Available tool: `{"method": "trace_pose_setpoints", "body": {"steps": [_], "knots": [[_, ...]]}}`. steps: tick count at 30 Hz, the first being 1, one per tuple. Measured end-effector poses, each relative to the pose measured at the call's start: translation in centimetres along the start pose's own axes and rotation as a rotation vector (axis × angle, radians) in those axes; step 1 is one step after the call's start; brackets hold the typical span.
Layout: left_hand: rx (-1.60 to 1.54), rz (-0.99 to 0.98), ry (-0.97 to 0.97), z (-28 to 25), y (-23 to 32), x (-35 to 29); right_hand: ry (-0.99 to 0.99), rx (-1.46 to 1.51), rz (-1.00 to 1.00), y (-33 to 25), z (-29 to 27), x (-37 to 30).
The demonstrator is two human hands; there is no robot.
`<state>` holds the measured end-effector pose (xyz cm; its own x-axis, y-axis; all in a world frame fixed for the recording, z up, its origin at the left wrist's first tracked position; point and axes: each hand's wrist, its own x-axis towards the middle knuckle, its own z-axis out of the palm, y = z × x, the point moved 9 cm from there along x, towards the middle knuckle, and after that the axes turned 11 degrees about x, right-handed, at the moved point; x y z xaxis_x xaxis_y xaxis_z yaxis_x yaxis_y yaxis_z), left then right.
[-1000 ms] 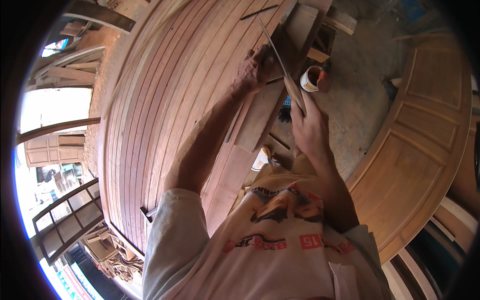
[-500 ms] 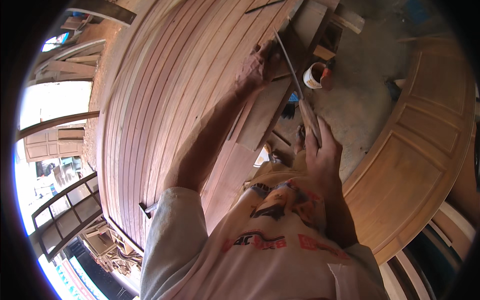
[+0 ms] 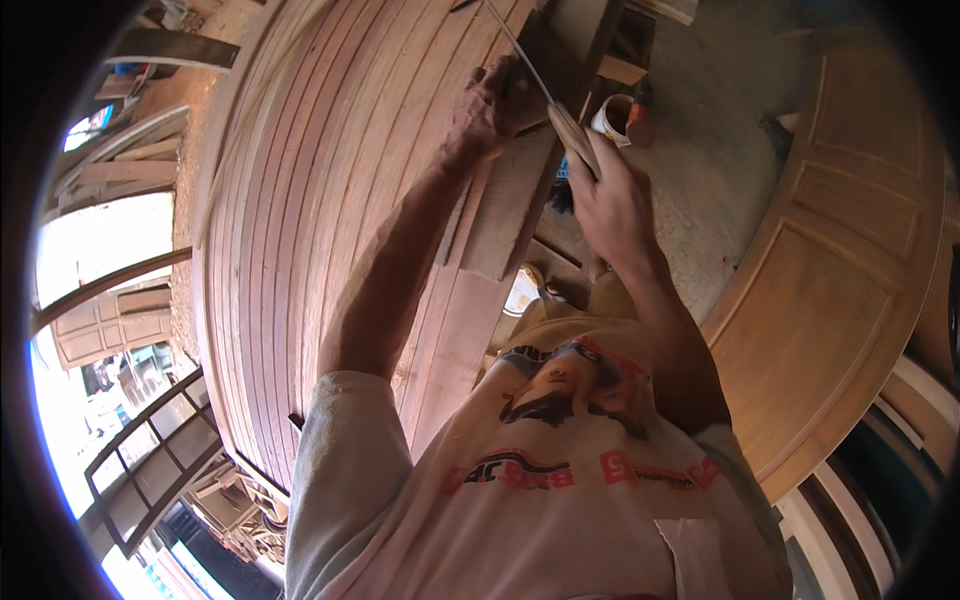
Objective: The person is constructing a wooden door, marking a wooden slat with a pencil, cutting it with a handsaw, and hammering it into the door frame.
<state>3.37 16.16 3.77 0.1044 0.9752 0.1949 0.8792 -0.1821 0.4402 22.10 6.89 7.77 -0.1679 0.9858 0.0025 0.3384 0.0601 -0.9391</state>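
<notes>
My right hand [image 3: 612,195] is closed round the wooden handle [image 3: 572,135] of a long, thin-bladed tool. Its narrow metal blade [image 3: 518,55] slants forward and left, past the fingers of my left hand; whether it is a saw or a file I cannot tell. My left hand [image 3: 483,118] rests with bent fingers at the right side of a broad surface of wooden strips [image 3: 330,180]. What those fingers grip, if anything, is hidden. Beside that hand, along the surface's right edge, lies a thick wooden board [image 3: 510,205].
A white bucket [image 3: 612,120] with an orange-and-dark object [image 3: 640,115] at its rim stands on the floor to the right. A panelled wooden door [image 3: 830,270] lies at far right. Framed glazing [image 3: 150,455] and wood scraps [image 3: 235,515] sit at lower left.
My right hand has pushed the tool forward and left, so its handle is now close to my left hand. My left hand keeps its place at the wood while the whole view shifts slightly.
</notes>
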Motion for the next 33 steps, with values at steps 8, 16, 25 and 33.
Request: {"method": "trace_pose_setpoints", "body": {"steps": [8,16,25,33], "knots": [[0.053,0.016,0.108,-0.4,-0.2,-1.3,0.087,0.102,-0.033,1.7,-1.6,-7.8],[0.037,0.048,0.103,-0.7,-0.1,-0.1,0.052,0.049,-0.12,0.0,-1.5,-5.1],[0.057,0.025,0.023,-0.1,0.2,0.3,0.086,0.006,-0.215,0.8,0.3,1.0],[0.02,0.141,0.121,-0.3,-0.2,-0.5,0.112,0.104,-0.121,1.0,-2.0,-6.4]]}}
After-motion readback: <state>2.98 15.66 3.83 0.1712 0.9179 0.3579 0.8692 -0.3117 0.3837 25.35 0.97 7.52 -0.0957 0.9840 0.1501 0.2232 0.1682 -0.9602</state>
